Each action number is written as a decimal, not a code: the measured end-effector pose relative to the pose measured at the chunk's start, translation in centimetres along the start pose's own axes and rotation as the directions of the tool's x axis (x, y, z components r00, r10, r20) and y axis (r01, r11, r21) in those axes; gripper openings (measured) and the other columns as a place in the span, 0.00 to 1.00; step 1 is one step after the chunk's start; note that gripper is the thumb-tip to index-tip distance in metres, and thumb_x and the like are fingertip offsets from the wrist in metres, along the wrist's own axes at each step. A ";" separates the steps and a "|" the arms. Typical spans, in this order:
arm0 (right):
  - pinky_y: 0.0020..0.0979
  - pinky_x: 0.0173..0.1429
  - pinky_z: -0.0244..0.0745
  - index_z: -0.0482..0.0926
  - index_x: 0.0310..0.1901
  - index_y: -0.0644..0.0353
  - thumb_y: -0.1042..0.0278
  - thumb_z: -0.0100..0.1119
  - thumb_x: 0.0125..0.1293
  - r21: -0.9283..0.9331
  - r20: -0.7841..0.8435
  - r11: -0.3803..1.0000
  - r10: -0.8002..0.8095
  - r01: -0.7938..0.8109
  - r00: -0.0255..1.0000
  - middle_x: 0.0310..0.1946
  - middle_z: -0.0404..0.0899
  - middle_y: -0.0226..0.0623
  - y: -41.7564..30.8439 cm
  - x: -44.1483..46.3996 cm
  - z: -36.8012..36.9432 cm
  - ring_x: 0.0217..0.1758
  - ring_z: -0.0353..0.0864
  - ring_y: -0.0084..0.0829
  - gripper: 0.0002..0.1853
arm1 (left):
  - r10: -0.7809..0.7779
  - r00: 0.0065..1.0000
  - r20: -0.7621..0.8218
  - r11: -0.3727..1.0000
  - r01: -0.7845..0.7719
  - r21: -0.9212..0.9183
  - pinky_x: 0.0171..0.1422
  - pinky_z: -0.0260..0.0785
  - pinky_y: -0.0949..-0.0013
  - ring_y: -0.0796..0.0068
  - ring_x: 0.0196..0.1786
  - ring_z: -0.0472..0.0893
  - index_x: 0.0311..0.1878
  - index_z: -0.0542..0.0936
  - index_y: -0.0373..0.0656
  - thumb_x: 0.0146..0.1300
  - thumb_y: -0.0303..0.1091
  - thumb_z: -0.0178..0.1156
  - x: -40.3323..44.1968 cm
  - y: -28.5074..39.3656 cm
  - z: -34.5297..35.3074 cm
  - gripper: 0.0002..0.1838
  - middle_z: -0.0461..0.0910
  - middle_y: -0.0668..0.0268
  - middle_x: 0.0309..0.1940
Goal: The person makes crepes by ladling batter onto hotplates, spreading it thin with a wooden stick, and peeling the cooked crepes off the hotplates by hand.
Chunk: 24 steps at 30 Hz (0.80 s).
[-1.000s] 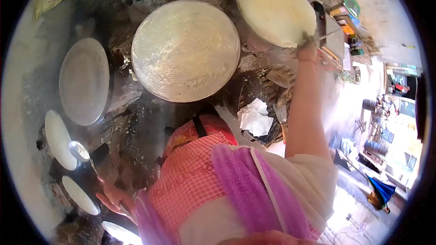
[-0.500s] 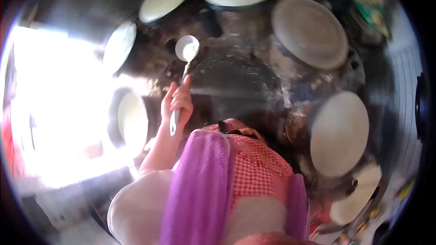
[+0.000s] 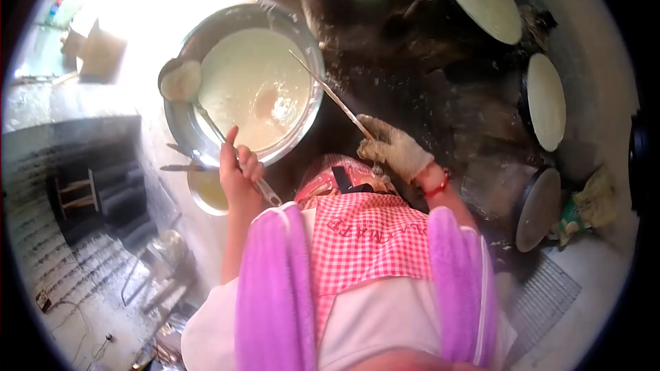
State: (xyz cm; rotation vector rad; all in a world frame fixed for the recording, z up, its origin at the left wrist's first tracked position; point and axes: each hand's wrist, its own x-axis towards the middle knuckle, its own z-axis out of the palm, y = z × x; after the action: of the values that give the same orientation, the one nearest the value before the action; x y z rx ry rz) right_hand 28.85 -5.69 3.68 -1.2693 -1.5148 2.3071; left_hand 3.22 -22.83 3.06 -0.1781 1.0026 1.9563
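Ladle (image 3: 181, 82) slants, scoop pointing up-left, handle through left hand (image 3: 239, 172)

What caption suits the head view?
Left hand with ladle, gloved right hand with thin stick, at a bowl of pale liquid.

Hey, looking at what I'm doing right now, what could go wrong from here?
The ladle in your left hand sits over the rim of the big metal bowl, so batter might drip outside. The stick in your gloved right hand has its tip above the batter and could dip in or shed residue.
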 end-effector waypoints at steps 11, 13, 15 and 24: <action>0.17 0.14 0.55 0.72 0.60 0.59 0.68 0.60 0.62 -0.002 0.190 0.908 0.411 -0.419 0.891 0.24 0.74 0.27 -5.1 14.1 3.8 0.14 0.63 0.13 0.24 | -0.073 0.937 -0.342 0.099 0.348 0.932 0.38 0.71 0.54 0.50 0.34 0.81 0.39 0.74 0.35 0.72 0.42 0.43 16.8 -5.8 -13.1 0.18 0.78 0.46 0.27; 0.19 0.15 0.57 0.71 0.62 0.58 0.69 0.61 0.61 -0.106 -0.069 0.895 0.427 -0.433 0.901 0.24 0.75 0.27 -2.4 16.3 4.0 0.14 0.64 0.14 0.25 | -0.038 0.961 -0.275 0.025 0.276 0.961 0.36 0.71 0.54 0.51 0.30 0.81 0.39 0.73 0.35 0.72 0.43 0.43 18.9 -6.7 -15.9 0.19 0.78 0.45 0.26; 0.18 0.20 0.62 0.70 0.63 0.59 0.71 0.63 0.60 -0.235 0.026 0.853 0.484 -0.465 0.875 0.27 0.77 0.24 -2.3 16.8 6.4 0.19 0.69 0.15 0.28 | 0.003 0.983 -0.184 -0.055 0.184 0.981 0.33 0.71 0.54 0.51 0.27 0.81 0.39 0.73 0.35 0.72 0.44 0.43 20.4 -6.3 -15.7 0.19 0.77 0.45 0.24; 0.37 0.54 0.74 0.70 0.63 0.56 0.64 0.61 0.61 -0.803 0.138 0.592 0.066 0.072 0.988 0.48 0.80 0.44 2.1 13.0 1.2 0.46 0.80 0.39 0.27 | -0.538 0.829 -0.151 0.824 0.555 0.115 0.17 0.52 0.80 0.89 0.13 0.56 0.42 0.70 0.39 0.73 0.38 0.48 14.0 -6.4 -7.1 0.11 0.56 0.80 0.15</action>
State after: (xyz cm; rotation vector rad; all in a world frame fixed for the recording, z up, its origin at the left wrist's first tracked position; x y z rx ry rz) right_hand 20.32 -1.13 -5.35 -1.1938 -2.8114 1.7132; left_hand -1.75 -17.02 -12.05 -0.4442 1.0321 1.3456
